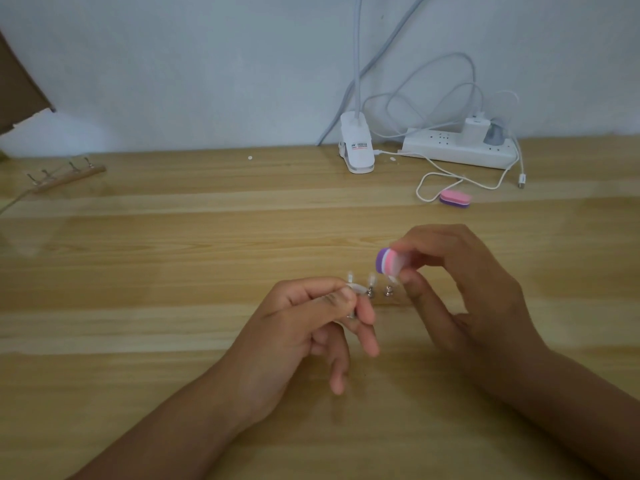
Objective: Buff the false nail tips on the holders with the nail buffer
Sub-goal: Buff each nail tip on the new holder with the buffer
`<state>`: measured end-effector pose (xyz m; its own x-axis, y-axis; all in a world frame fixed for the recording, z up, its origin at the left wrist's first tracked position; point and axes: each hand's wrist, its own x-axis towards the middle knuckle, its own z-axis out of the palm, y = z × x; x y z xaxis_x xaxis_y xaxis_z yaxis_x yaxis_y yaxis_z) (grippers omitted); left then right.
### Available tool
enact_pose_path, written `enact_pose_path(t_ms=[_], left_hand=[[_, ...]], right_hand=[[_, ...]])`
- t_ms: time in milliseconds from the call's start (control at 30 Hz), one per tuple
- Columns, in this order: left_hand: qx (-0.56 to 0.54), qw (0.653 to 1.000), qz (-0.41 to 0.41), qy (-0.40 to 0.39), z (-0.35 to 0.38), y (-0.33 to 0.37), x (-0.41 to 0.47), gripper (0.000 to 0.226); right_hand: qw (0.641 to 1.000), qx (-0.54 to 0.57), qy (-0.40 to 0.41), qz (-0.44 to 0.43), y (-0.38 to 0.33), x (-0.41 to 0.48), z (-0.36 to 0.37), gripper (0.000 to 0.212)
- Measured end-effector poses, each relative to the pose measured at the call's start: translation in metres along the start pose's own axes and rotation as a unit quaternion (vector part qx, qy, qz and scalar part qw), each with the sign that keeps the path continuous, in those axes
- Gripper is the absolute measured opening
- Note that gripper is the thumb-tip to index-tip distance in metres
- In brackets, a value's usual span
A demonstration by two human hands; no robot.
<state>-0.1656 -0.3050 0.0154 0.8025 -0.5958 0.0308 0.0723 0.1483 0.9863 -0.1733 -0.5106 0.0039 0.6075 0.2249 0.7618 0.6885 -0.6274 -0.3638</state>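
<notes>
My right hand point(460, 289) pinches a small purple, pink and white nail buffer point(389, 260) between thumb and fingertips, just above the holders. My left hand point(304, 327) pinches a clear false nail tip on its metal holder point(353, 296), lifted slightly off the wooden table point(173, 271). Two more small metal holders point(379, 291) with clear tips stand on the table between my hands, under the buffer. The buffer and tips are blurred.
A second pink and purple buffer point(454, 198) lies at the back right beside a white cable. A white clip lamp base point(356, 147) and a power strip point(457, 147) sit against the wall. A wooden strip with more holders point(65, 176) lies at the far left.
</notes>
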Motion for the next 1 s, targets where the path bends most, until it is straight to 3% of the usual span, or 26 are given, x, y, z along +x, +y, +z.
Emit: enact_pose_path(t_ms=[167,367,467,667,833,1000], left_hand=[[-0.003,1.0,-0.015,-0.012,0.002,0.0,0.0,0.027],[-0.018,0.998,-0.045,-0.026,0.001,-0.001,0.002,0.027],[-0.025,0.998,-0.059,-0.029,0.001,-0.003,0.001,0.027],[-0.072,0.993,-0.058,-0.069,-0.004,0.001,0.0,0.027],[-0.068,0.993,-0.067,-0.071,-0.004,0.001,-0.001,0.029],[-0.091,0.991,-0.06,-0.08,-0.006,0.004,-0.001,0.028]], right_hand=[[0.997,0.013,-0.038,-0.071,-0.009,-0.007,0.005,0.024],[0.998,0.025,-0.01,-0.062,-0.007,-0.005,0.003,0.021],[0.994,0.027,-0.041,-0.098,-0.01,-0.008,0.006,0.022],[1.0,-0.005,0.002,-0.031,0.004,-0.001,-0.003,0.024],[0.994,0.021,-0.033,-0.103,-0.008,-0.007,0.003,0.023],[0.998,0.006,-0.01,-0.068,0.0,-0.004,0.0,0.023]])
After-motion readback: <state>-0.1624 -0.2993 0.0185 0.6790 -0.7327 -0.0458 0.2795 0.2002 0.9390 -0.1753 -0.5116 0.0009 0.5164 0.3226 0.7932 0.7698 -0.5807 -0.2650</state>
